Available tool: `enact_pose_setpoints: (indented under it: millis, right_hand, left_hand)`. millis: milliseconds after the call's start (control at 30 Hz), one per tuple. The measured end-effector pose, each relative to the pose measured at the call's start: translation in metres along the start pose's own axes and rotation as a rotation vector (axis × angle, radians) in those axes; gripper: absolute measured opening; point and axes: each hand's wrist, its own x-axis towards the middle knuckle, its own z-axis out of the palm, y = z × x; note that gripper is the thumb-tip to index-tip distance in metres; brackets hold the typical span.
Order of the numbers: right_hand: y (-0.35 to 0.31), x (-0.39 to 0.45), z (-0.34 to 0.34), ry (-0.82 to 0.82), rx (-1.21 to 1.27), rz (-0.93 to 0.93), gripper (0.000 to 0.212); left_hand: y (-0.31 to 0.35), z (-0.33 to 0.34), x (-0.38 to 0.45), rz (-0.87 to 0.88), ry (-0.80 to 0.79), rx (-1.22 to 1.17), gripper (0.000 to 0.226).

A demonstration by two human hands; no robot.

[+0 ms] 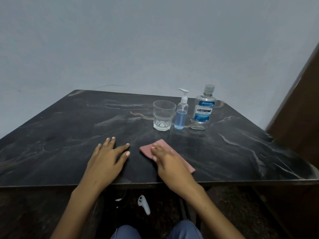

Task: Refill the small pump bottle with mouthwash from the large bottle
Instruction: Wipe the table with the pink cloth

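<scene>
Pump bottle (180, 112) stands capped between glass (163, 115) and large bottle (203, 109); left hand (107, 159) flat, fingers spread, on tabletop (69, 128), right hand (168, 161) flat on pink cloth (188, 165).

2 bottles (203, 107), 1 glass (163, 115), 1 cloth (174, 153), 2 hands (107, 157).

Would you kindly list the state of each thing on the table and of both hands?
Listerine bottle: upright, capped, nearly empty.
Pump bottle: upright, pump on, about half full of blue liquid.
Glass tumbler: upright, empty.
Pink cloth: flat under right hand.
Left hand: flat on table, empty.
</scene>
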Motion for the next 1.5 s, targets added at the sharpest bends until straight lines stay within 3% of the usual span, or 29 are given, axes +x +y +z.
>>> enact_pose_setpoints:
  millis: [133, 467, 633, 833, 1100, 1233, 1367, 1500]
  right_hand:
    - [0.011, -0.003, -0.008, 0.055, -0.028, 0.071, 0.042]
    - [-0.03, 0.08, 0.025, -0.06, -0.013, 0.164, 0.041]
    - [-0.066, 0.081, 0.045, -0.158, 0.02, 0.024, 0.047]
    - [-0.073, 0.043, 0.047, -0.123, 0.045, -0.171, 0.046]
    - [-0.038, -0.01, 0.006, -0.222, 0.055, -0.431, 0.045]
    - [0.001, -0.026, -0.021, -0.305, 0.082, -0.474, 0.043]
    - [0.04, -0.034, -0.047, -0.269, 0.187, -0.312, 0.038]
    - [0.039, -0.018, -0.063, -0.226, 0.662, 0.055, 0.029]
  left_hand:
    - [-0.008, -0.002, -0.003, 0.004, 0.016, -0.016, 0.044]
    - [-0.016, 0.0, -0.008, 0.005, 0.071, -0.104, 0.043]
    - [-0.018, 0.0, -0.007, -0.026, 0.11, -0.194, 0.046]
    - [-0.018, -0.004, -0.009, -0.037, 0.134, -0.254, 0.047]
    - [-0.017, -0.004, -0.008, -0.046, 0.091, -0.18, 0.046]
    - [-0.014, -0.004, -0.01, -0.044, 0.089, -0.143, 0.046]
    - [-0.012, -0.004, -0.011, -0.037, 0.086, -0.13, 0.046]
    - [-0.011, -0.005, -0.009, -0.023, 0.078, -0.119, 0.046]
